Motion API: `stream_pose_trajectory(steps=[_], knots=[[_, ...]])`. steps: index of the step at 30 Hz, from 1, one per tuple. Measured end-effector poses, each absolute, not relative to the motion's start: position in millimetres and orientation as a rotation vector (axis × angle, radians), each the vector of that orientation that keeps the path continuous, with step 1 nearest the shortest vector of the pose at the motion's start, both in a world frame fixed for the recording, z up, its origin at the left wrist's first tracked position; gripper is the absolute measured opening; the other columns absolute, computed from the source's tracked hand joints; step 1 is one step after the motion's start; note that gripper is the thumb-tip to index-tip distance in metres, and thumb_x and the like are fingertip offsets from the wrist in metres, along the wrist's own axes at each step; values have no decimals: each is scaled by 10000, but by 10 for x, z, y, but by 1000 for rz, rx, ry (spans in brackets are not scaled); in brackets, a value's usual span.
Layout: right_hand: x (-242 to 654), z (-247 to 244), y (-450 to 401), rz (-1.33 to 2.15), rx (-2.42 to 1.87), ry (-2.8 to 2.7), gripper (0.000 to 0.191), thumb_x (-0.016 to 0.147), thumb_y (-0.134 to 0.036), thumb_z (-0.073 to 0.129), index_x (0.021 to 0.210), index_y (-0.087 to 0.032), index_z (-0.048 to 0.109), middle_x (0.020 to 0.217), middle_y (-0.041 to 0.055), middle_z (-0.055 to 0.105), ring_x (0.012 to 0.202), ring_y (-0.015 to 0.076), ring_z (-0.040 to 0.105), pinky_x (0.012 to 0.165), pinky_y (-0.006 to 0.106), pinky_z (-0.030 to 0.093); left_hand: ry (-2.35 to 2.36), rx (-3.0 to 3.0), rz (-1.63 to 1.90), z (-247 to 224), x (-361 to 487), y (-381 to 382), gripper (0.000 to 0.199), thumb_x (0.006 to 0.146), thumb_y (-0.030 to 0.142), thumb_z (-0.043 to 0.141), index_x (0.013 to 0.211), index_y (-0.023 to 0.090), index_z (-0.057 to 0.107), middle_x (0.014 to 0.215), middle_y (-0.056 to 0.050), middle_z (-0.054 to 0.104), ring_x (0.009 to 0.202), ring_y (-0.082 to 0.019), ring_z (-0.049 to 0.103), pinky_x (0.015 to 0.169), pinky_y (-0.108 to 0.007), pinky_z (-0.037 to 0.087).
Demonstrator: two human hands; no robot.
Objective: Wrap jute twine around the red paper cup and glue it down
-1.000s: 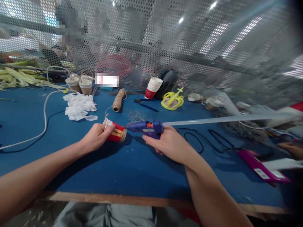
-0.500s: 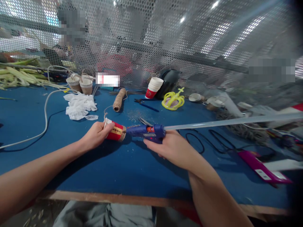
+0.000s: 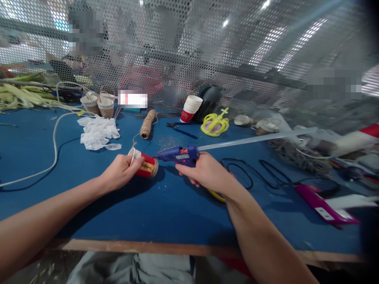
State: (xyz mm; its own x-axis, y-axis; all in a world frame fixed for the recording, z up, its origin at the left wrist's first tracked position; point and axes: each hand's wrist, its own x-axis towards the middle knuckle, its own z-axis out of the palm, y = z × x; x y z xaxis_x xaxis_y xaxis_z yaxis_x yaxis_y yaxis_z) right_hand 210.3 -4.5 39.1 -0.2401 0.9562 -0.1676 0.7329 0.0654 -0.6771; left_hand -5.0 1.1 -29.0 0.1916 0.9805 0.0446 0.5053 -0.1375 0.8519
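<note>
My left hand [image 3: 121, 172] is closed around a red and white paper cup [image 3: 147, 167], which lies on its side in the air with its base toward the right. Twine is wound at the base end, and a strand runs from the cup up to a spool of twine [image 3: 147, 124]. In my right hand [image 3: 205, 172] is a blue hot glue gun [image 3: 179, 155], gripped by its handle. Its nozzle points left at the cup's upper side near the base; whether it touches, I cannot tell. A long clear glue stick [image 3: 254, 139] sticks out behind it.
Beyond the hands lie pliers [image 3: 182, 130], a yellow crown-shaped piece [image 3: 214, 124], stacked paper cups [image 3: 191, 109] and a crumpled white glove [image 3: 100, 132]. Two twine-wrapped cups [image 3: 106, 107] stand at back left. A purple power strip [image 3: 325, 205] with black cable lies right. A perforated metal screen rises behind.
The glue gun has shifted slightly left and up, its nozzle now over the cup's upper side. The cup has turned a little in my left hand, its yellow patch lower.
</note>
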Motion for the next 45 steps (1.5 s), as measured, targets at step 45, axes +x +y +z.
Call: stream_pose_trajectory(steps=[45], knots=[[2156,521,-191,1008,-1687,-2039,224,726,-328,562,573,-165,550,370,-39,481,328,80,440,365,192,366,1261,1505,916,-310,-66,101,462,755,505,424,685,91,616,564,-21,583,507,-119,469,505,-225,370]])
